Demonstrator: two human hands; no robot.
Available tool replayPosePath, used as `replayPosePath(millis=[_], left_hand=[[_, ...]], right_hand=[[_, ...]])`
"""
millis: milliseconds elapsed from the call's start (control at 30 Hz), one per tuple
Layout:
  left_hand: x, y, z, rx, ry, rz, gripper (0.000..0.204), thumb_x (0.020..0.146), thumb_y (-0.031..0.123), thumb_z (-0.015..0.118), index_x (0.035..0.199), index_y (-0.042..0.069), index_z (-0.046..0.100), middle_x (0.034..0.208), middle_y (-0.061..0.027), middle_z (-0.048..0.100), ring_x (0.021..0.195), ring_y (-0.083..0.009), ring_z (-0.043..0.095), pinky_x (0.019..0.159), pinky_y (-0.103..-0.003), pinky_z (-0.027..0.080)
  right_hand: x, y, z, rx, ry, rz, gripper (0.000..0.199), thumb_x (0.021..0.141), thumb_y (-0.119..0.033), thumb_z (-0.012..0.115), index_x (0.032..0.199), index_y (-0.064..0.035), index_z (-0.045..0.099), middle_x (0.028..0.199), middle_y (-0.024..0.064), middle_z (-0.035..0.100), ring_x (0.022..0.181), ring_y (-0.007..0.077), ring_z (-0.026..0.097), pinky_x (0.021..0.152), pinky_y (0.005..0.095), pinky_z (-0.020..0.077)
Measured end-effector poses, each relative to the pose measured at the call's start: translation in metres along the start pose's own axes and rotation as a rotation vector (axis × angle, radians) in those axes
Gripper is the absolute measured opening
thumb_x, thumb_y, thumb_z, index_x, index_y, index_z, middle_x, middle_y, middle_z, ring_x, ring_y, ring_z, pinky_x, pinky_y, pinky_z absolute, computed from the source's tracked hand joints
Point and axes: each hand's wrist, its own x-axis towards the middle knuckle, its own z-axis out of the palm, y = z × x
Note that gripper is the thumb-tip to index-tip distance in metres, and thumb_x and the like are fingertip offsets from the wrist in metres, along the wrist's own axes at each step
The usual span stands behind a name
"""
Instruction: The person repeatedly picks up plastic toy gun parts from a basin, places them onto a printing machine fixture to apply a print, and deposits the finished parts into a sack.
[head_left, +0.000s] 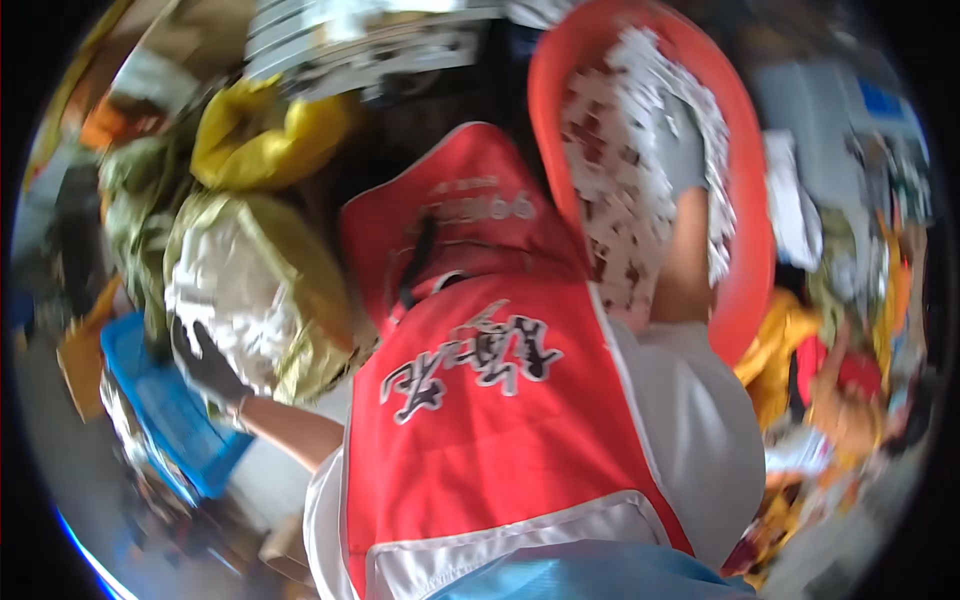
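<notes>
My left hand (212, 368), in a dark grey glove, is at the near left side of a yellowish woven sack (315, 300). Its fingers are apart and hold nothing I can see. Small white pieces (235, 290) fill the sack's mouth. On the right, my gloved right hand (683, 145) reaches into a large red oval tub (745, 180). White pieces (640, 75) are heaped around its fingers, which are blurred and partly hidden, so I cannot tell whether they grip anything. More pieces lie scattered over the tub's bottom.
A bright yellow bag (255, 135) stands behind the sack. A blue crate (170, 410) is at the left, close to my left hand. At the top is a grey slatted object (360, 45). Beyond the tub, a person's hand (835, 365) shows among orange and red items.
</notes>
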Motion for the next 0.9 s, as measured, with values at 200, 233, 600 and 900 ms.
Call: replayPosePath(millis=[200, 233, 600, 900], left_hand=[[0.028, 0.05, 0.038, 0.164, -0.099, 0.178, 0.032, 0.092, 0.028, 0.055, 0.116, 0.007, 0.061, 0.113, -0.0103, 0.064, 0.102, -0.026, 0.061, 0.088, -0.036, 0.048], [0.029, 0.066, 0.041, 0.175, -0.117, 0.18, 0.032, 0.092, 0.027, 0.054, 0.116, 0.007, 0.061, 0.113, -0.0105, 0.064, 0.103, -0.0265, 0.061, 0.088, -0.036, 0.047], [0.031, 0.108, 0.046, 0.114, -0.272, 0.256, 0.028, 0.093, 0.022, 0.053, 0.114, 0.006, 0.062, 0.114, -0.0107, 0.063, 0.108, -0.0268, 0.058, 0.093, -0.036, 0.044], [0.039, 0.134, 0.063, -0.038, -0.21, 0.439, 0.021, 0.085, 0.009, 0.061, 0.104, 0.003, 0.066, 0.103, -0.0118, 0.066, 0.099, -0.0268, 0.061, 0.09, -0.035, 0.046]], right_hand=[[-0.061, 0.108, 0.03, -0.164, -0.246, 0.524, 0.036, 0.087, -0.027, 0.056, 0.118, -0.0087, 0.057, 0.108, 0.0169, 0.063, 0.1, 0.0271, 0.06, 0.087, 0.0351, 0.0453], [-0.068, 0.12, 0.047, -0.191, -0.304, 0.537, 0.036, 0.086, -0.029, 0.056, 0.116, -0.0095, 0.058, 0.106, 0.0168, 0.063, 0.099, 0.0289, 0.06, 0.087, 0.0359, 0.0455], [-0.03, 0.142, 0.07, -0.786, -0.323, 0.423, 0.035, 0.078, -0.025, 0.058, 0.113, -0.0224, 0.057, 0.121, 0.0045, 0.053, 0.12, 0.027, 0.045, 0.088, 0.0429, 0.0467], [-0.011, 0.095, 0.038, -0.649, -0.926, 0.242, 0.054, 0.087, -0.058, 0.038, 0.12, -0.0199, 0.058, 0.118, 0.0182, 0.058, 0.108, 0.0374, 0.056, 0.093, 0.0438, 0.0429]])
